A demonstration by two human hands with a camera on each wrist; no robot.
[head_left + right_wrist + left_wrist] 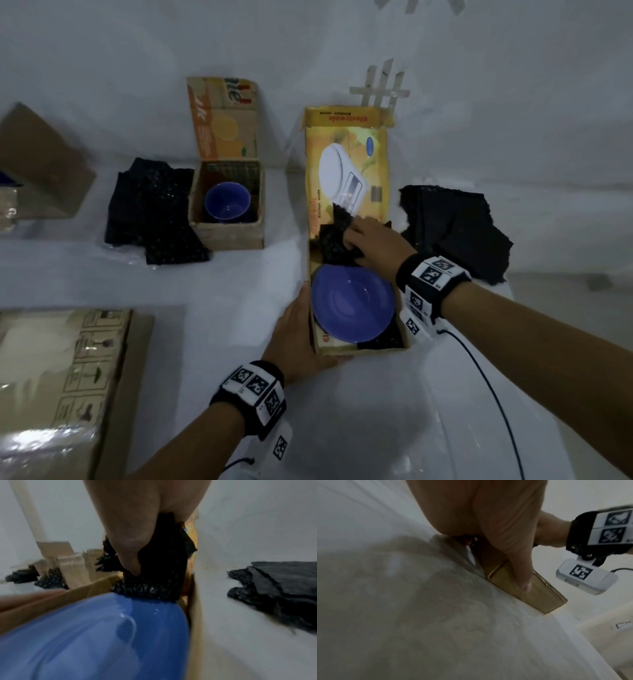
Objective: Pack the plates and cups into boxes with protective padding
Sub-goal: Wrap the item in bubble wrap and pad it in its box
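Observation:
A blue plate (352, 303) lies tilted in an open yellow kitchen-scale box (320, 342), on black padding. My left hand (298, 334) holds the box's near left corner, thumb (520, 574) pressed on its side wall (539, 595). My right hand (373, 245) grips a wad of black bubble wrap (334, 240) at the far end of the box, just beyond the plate (96, 635); the thumb (132, 563) digs into the wrap (154, 585). A blue cup (227, 202) stands inside a small cardboard box (227, 233) at the back.
Black padding sheets lie in a pile (455, 229) right of the yellow box and another (150, 212) left of the cup box. A large cardboard box (61, 377) sits at the near left, another (41, 164) at far left. A black cable (493, 394) trails from my right wrist.

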